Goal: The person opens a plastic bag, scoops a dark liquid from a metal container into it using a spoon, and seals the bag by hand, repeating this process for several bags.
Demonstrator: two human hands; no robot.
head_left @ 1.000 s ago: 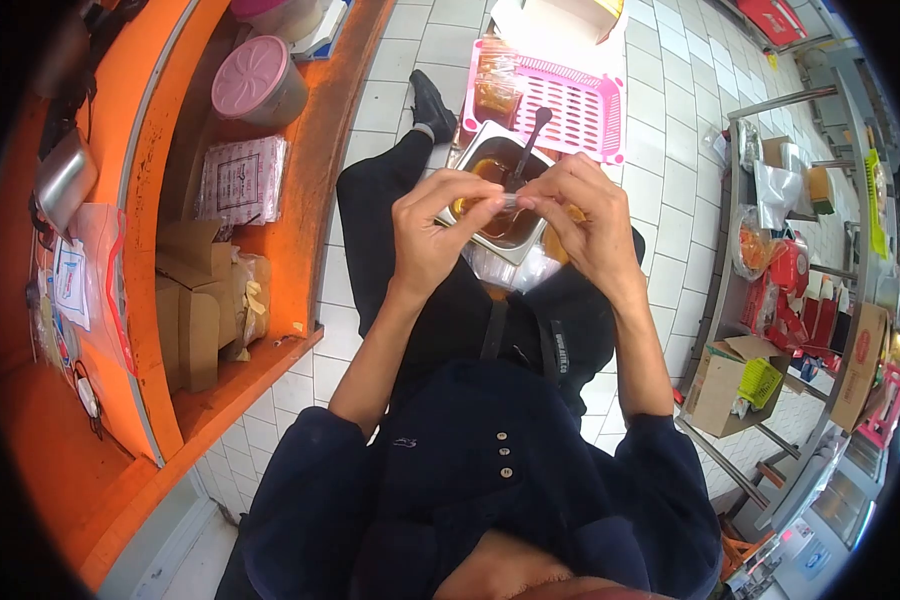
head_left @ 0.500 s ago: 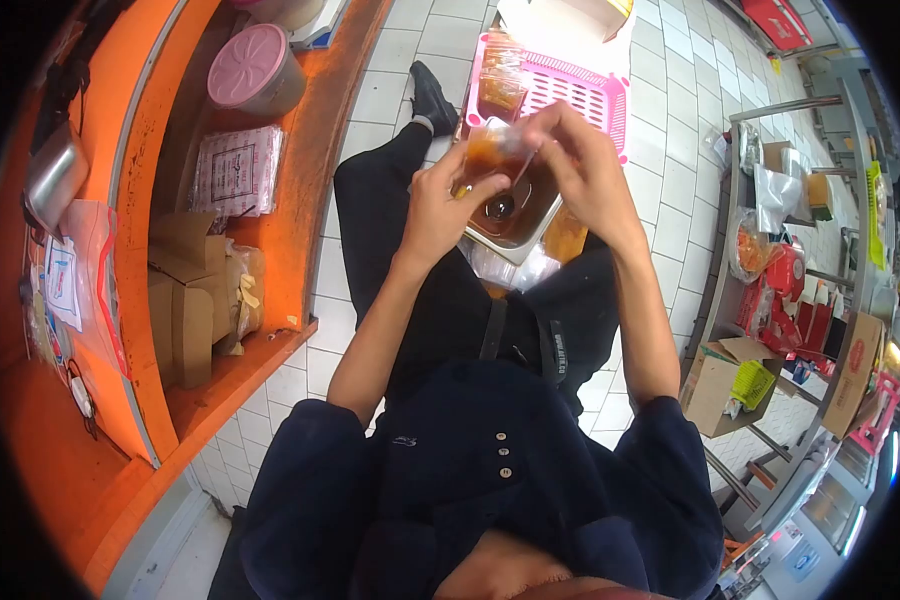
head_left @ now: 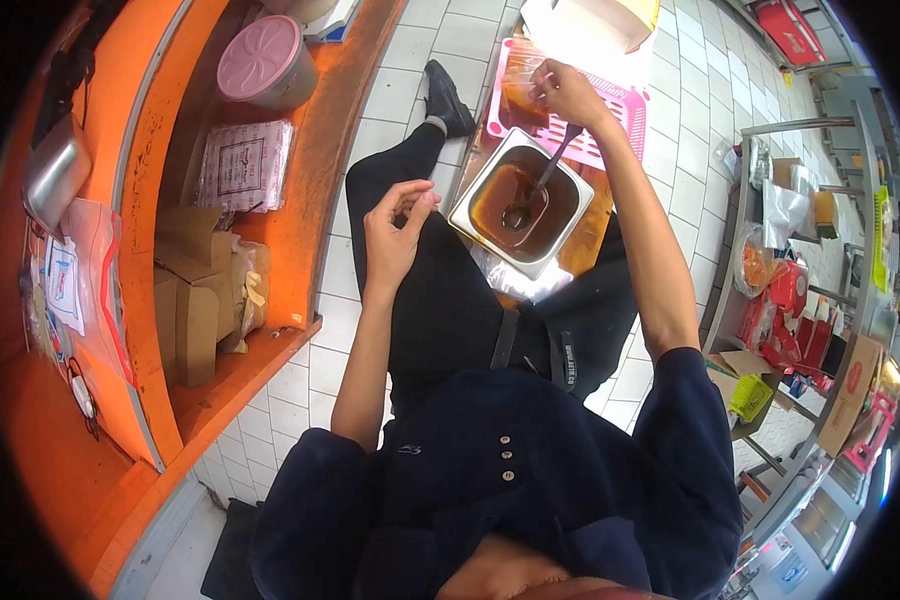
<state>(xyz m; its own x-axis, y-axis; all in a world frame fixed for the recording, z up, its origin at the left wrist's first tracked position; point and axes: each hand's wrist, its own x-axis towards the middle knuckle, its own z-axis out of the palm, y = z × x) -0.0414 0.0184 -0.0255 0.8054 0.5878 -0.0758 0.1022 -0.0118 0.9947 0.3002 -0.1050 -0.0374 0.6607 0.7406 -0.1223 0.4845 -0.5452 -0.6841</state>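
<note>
My right hand (head_left: 570, 95) reaches over the pink basket (head_left: 625, 120), its fingers closed on a small sauce bag (head_left: 523, 97) that lies at the basket's left side. Left of the metal container, my left hand (head_left: 397, 228) hovers above my leg with its fingers curled and apart, holding nothing. The metal container (head_left: 573, 187) sits between my legs on a stained board (head_left: 590, 235). Brown sauce (head_left: 490, 205) covers its bottom, and a dark ladle (head_left: 555, 160) leans in it, handle toward the basket.
Clear plastic bags (head_left: 530, 282) lie at the container's near edge. On the left, an orange shelf (head_left: 335, 110) holds a pink-lidded tub (head_left: 267, 62), packets (head_left: 247, 167) and a cardboard box (head_left: 195, 310). Metal racks (head_left: 800, 125) with goods stand at right.
My right hand has moved forward to the basket with the sauce bag, which both hands held over the container before. My left hand has let go and drawn back left. The ladle handle now shows.
</note>
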